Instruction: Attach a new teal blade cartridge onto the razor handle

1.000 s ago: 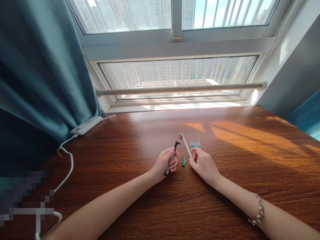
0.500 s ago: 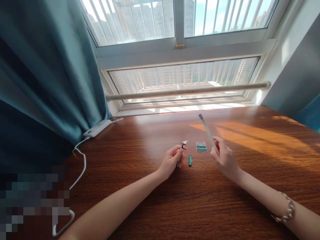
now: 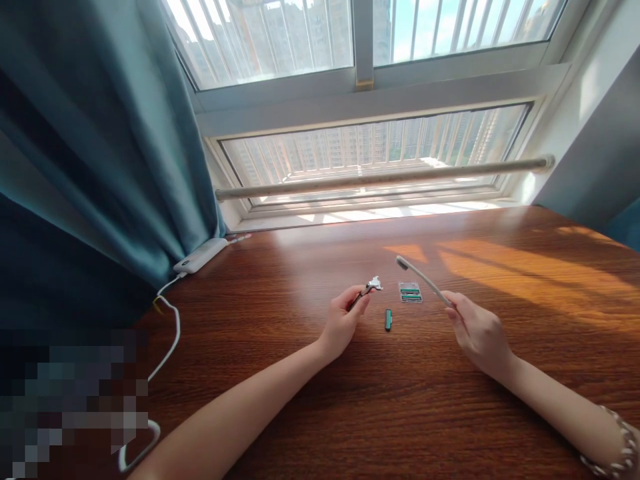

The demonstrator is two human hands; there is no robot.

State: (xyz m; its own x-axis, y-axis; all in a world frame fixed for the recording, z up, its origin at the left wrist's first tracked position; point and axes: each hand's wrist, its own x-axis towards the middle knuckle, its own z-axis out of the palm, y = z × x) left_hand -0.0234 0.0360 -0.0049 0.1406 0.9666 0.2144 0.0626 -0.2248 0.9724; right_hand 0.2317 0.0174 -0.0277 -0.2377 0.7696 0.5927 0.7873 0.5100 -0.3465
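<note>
Silvery and bare, the head of the razor handle (image 3: 356, 301) juts from my left hand (image 3: 345, 320), which is closed around the grip above the table (image 3: 320, 413). As I judge it, the cartridge (image 3: 389, 320) is already off, lying loose just beside that hand. My right hand (image 3: 480, 330), well apart from the left, pinches a toothbrush (image 3: 425, 279); its bristles aren't touching the razor yet. Whether the head is clean, I can't tell. Beyond, a clear case (image 3: 411, 293) holds more green-striped cartridges, none fitted to the handle.
</note>
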